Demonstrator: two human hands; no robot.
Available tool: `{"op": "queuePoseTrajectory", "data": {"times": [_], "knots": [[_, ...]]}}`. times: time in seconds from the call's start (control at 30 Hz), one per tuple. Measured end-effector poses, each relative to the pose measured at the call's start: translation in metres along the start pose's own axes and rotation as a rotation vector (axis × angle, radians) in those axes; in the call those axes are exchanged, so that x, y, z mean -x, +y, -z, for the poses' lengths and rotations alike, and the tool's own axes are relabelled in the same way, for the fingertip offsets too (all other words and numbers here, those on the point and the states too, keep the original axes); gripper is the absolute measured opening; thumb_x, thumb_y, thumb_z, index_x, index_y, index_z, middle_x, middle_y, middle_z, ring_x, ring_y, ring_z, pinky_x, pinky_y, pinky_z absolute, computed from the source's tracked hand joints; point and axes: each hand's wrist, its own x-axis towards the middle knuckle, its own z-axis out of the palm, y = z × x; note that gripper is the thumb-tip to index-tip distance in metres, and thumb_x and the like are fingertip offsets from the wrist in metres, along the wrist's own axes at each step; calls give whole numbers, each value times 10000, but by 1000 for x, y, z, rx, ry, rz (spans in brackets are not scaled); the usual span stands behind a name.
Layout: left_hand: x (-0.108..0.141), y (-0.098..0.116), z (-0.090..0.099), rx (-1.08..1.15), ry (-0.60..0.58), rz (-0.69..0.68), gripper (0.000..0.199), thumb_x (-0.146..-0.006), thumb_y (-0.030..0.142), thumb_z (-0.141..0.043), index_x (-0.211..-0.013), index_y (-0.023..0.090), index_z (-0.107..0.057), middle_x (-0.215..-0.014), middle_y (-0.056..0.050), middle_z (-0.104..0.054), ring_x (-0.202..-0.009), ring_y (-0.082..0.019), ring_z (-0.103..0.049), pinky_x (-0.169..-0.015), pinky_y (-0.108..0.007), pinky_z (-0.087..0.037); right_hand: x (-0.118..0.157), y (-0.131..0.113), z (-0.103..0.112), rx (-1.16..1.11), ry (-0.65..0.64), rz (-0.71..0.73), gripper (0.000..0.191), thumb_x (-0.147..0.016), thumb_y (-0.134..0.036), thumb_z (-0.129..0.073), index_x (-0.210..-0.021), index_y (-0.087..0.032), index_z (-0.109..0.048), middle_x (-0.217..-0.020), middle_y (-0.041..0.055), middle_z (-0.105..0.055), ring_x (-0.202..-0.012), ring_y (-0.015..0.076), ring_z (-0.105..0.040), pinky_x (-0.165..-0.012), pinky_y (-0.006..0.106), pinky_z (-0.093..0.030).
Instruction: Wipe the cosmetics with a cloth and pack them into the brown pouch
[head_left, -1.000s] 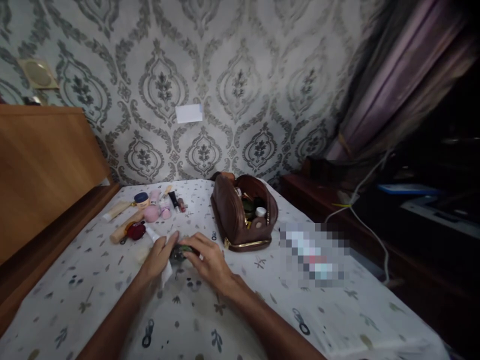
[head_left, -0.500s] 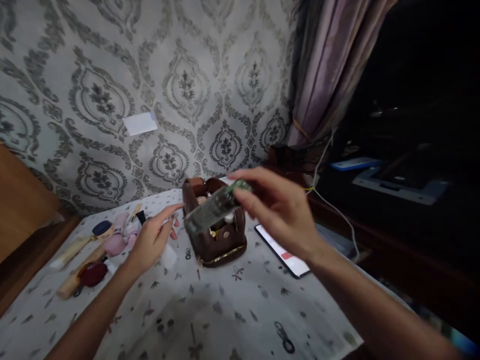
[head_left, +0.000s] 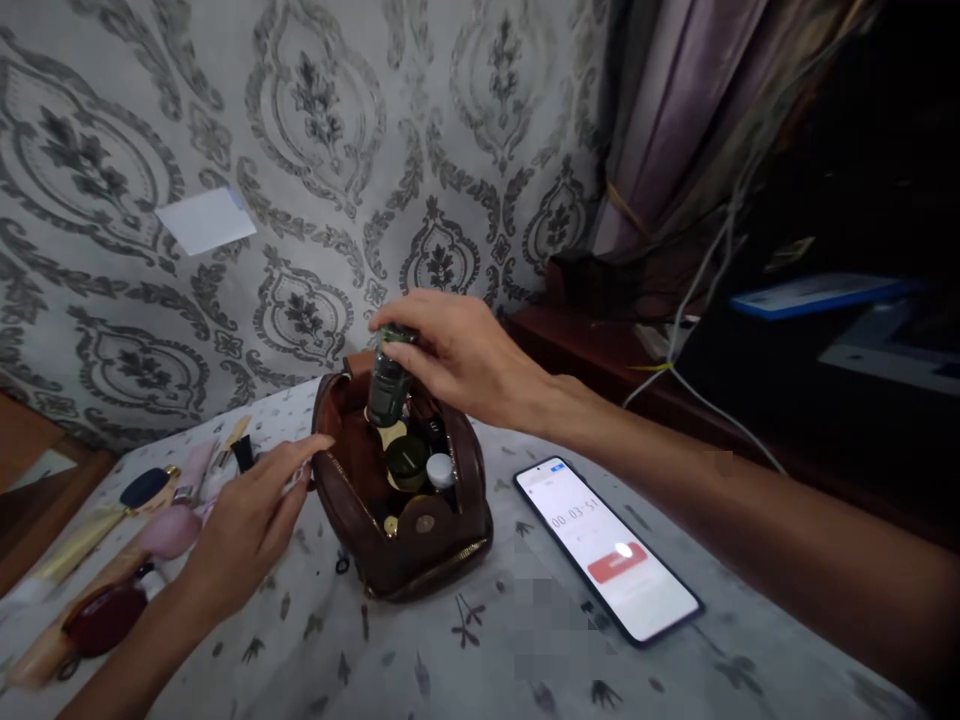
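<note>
A brown leather-like bag (head_left: 352, 515) stands unzipped on the table, with a green-lidded jar (head_left: 406, 462), a white-capped container (head_left: 440, 470) and other small items inside. My right hand (head_left: 457, 355) grips a dark green, see-through bottle (head_left: 388, 390) near its top, fingers and thumb around it. The bottle points down into the bag's opening, over the rear part. My left hand (head_left: 251, 515) is at the bag's left rim, with fingertips closed on the edge. Its lower fingers are partly hidden.
Left on the patterned tablecloth (head_left: 405, 670) lie cosmetics: a pink sponge-like item (head_left: 171, 530), a dark red round item (head_left: 106, 618) and a navy-topped item (head_left: 146, 488). A phone (head_left: 607, 550) showing a timer lies right of the bag. A white cable (head_left: 694, 290) hangs further right.
My right hand has brought the bottle from a slanted position above the bag to nearly upright in its opening. My left hand has come to the bag's rim. The view has shifted closer.
</note>
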Motion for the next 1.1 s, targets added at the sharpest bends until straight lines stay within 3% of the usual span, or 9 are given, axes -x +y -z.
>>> {"op": "queuePoseTrajectory", "data": {"times": [0.3, 0.57, 0.73, 0.97, 1.1], "knots": [[-1, 2, -6, 21, -31, 17, 387, -952, 260, -372, -1315, 311, -496, -1224, -46, -639, -1083, -216, -618, -825, -291, -503, -6, 32, -35, 78, -230, -89, 173, -881, -112, -525, -1009, -144, -636, -837, 20, -579, -797, 154, -538, -735, 262, -364], [-5, 5, -3, 34, -60, -37, 446, -964, 221, -333, -1390, 300, -440, -1106, -67, -638, -937, -190, -638, -711, -267, -498, -15, 33, -36, 206, -344, -226, 172, -881, -119, -537, -1001, -138, -659, -858, 42, -664, -813, 161, -588, -704, 250, -362], [-9, 8, 2, 4, -148, -14, 461, -974, 213, -317, -1421, 288, -406, -1055, -68, -624, -907, -186, -630, -711, -271, -494, -22, 24, -30, 301, -462, -299, 216, -893, -179, -533, -1078, -131, -634, -985, 94, -672, -920, 204, -595, -758, 275, -382], [-5, 8, 3, 11, -129, 28, 509, -969, 225, -360, -1468, 295, -288, -1347, -57, -554, -1159, -211, -572, -892, -306, -489, -18, 22, -29, 286, -420, -310, 280, -892, -204, -540, -1158, -137, -601, -1046, 110, -649, -960, 219, -589, -794, 290, -410], [12, 4, 2, 31, -78, 149, 520, -957, 276, -407, -1462, 252, -286, -1304, -80, -592, -1091, -225, -614, -897, -331, -498, -18, 22, -29, 301, -410, -319, 261, -881, -224, -567, -1122, -142, -626, -998, 95, -662, -931, 209, -599, -804, 288, -416]]}}
